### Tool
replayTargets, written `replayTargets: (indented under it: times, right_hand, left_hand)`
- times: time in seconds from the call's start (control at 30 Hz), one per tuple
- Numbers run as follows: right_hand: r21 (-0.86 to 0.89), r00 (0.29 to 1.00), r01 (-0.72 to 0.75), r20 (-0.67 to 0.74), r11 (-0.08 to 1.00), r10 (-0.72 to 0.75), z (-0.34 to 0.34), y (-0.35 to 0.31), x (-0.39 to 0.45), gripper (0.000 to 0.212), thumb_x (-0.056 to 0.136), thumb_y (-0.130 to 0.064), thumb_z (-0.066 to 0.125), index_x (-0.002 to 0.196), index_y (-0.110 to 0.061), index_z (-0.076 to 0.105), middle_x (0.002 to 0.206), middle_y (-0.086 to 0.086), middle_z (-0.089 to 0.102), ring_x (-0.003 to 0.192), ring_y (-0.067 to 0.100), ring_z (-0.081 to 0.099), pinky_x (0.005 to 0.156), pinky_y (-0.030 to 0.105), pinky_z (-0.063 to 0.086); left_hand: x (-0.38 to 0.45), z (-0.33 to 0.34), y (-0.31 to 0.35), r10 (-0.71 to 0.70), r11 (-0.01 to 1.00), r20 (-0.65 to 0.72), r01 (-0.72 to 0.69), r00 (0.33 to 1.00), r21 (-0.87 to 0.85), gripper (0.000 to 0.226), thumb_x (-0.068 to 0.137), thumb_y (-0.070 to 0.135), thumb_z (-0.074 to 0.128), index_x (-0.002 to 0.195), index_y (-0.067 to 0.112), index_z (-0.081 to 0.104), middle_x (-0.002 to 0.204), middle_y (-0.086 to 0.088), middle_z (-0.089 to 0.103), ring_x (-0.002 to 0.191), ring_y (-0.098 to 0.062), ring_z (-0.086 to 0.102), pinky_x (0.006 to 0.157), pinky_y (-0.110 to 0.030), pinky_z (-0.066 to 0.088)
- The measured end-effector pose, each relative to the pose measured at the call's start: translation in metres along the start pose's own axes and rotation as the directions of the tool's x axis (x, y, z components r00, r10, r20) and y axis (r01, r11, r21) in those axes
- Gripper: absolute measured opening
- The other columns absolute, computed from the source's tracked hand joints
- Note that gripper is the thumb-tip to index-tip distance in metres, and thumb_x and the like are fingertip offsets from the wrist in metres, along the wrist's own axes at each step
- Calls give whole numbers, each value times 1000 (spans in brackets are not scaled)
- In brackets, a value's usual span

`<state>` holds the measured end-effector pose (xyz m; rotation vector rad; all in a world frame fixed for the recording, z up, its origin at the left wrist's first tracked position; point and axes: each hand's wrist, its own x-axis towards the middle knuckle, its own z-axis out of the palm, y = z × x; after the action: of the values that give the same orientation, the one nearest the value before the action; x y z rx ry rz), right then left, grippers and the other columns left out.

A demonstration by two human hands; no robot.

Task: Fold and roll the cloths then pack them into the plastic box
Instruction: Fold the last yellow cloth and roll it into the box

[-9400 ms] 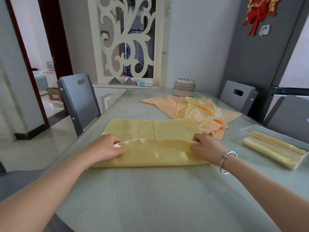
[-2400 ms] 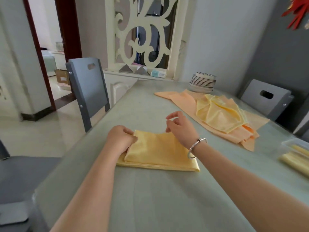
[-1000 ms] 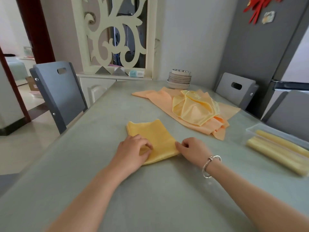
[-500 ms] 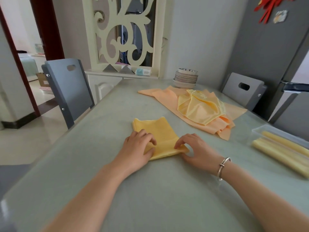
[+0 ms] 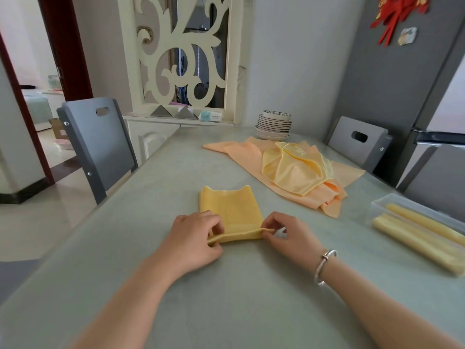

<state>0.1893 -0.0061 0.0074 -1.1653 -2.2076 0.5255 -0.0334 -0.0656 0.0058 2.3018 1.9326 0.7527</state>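
Observation:
A yellow cloth (image 5: 230, 207), folded into a narrow strip, lies lengthwise in the middle of the table. Its near edge is turned up into a thin first roll. My left hand (image 5: 193, 238) pinches the left end of that roll and my right hand (image 5: 289, 234) pinches the right end. A pile of loose orange and yellow cloths (image 5: 289, 167) lies further back on the right. The clear plastic box (image 5: 382, 201) stands at the right edge with rolled yellow cloths (image 5: 415, 238) lying in it.
A stack of plates (image 5: 274, 125) stands at the table's far end by the wall. Grey chairs stand at the left (image 5: 97, 144) and the far right (image 5: 357, 142). A dark grey fridge stands at the right.
The wide cloth has been folded down to a narrow strip. In the last half second both hands shifted from lying on its near end to pinching that edge, now curled into a roll.

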Motion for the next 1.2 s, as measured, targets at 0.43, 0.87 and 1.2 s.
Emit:
replayTargets:
  times: [0.43, 0.87, 1.2]
  right_hand:
    - [21, 962, -268, -56, 963, 269, 6, 6, 7, 14, 84, -33, 62, 70, -30, 60, 70, -15, 58, 73, 5, 53, 90, 41, 43]
    - [-181, 980, -178, -126, 967, 157, 10, 2, 9, 11, 85, -35, 61, 88, -29, 53, 74, -14, 60, 89, 7, 48, 76, 29, 22]
    - [-556, 952, 256, 3, 791, -306, 9, 7, 10, 17, 77, -14, 70, 80, -28, 61, 83, -12, 58, 88, 15, 55, 83, 27, 24]
  left_hand:
    - [6, 3, -19, -382, 852, 6, 355, 924, -384, 17, 85, 32, 66, 71, 22, 61, 67, 11, 56, 65, -6, 51, 59, -24, 35]
    - [4, 6, -12, -485, 837, -76, 436, 871, -331, 15, 76, 26, 72, 73, 23, 58, 61, 11, 60, 71, -10, 59, 76, -32, 46]
    - [6, 3, -5, -89, 995, -185, 95, 979, 21, 18, 80, 14, 64, 80, 32, 64, 78, 17, 52, 81, -10, 39, 70, -27, 29]
